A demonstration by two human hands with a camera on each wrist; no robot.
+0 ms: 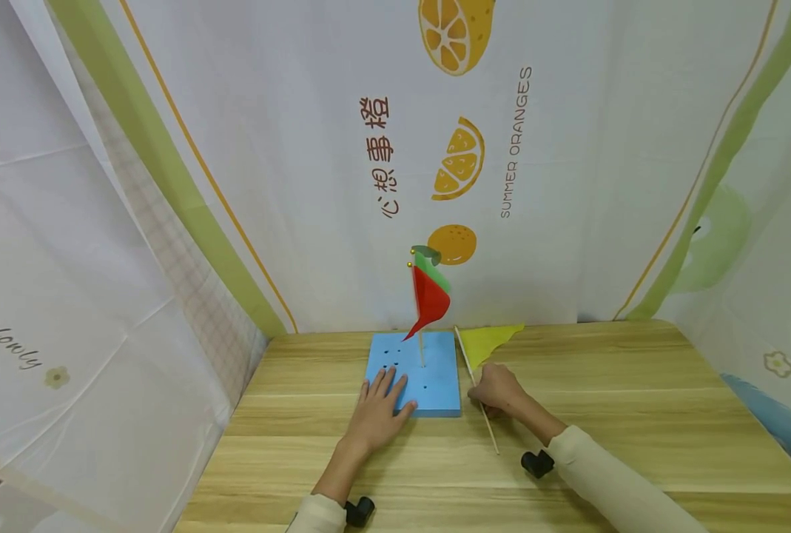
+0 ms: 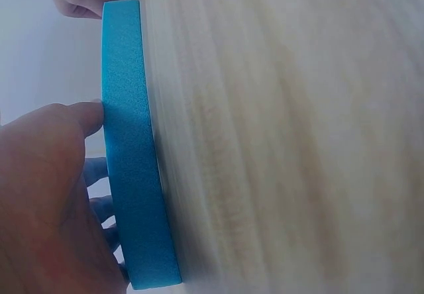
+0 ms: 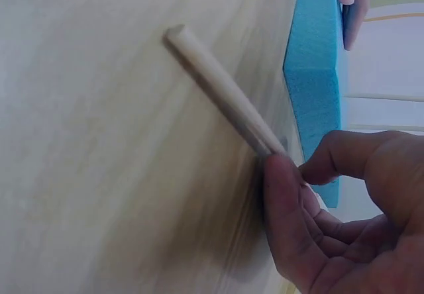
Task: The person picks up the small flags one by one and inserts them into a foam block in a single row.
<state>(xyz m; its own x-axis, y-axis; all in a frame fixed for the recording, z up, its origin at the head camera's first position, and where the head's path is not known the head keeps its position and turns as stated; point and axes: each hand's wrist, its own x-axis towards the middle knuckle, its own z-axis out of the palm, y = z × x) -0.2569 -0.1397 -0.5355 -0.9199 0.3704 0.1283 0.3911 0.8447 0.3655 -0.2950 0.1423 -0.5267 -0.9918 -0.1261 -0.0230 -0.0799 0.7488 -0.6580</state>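
Note:
A thick blue foam board (image 1: 443, 394) with several small holes lies on the wooden table. My left hand (image 1: 377, 411) rests on its near left part, fingers spread over the top face, as the left wrist view also shows from the board's edge (image 2: 129, 122). Right of the board, my right hand (image 1: 499, 386) pinches the thin wooden stick of a yellow flag (image 1: 488, 343) between thumb and fingers. The stick's bare end (image 3: 218, 82) points toward the near side, close over the table. A red flag (image 1: 430, 297) stands upright in the board, overlapping a green flag (image 1: 439, 272) behind it.
Black angled pieces sit near each wrist, one by the right sleeve (image 1: 537, 464) and one by the left sleeve (image 1: 359, 511). A white printed curtain (image 1: 315, 222) hangs along the wooden table's (image 1: 601, 414) back edge, with more cloth on both sides.

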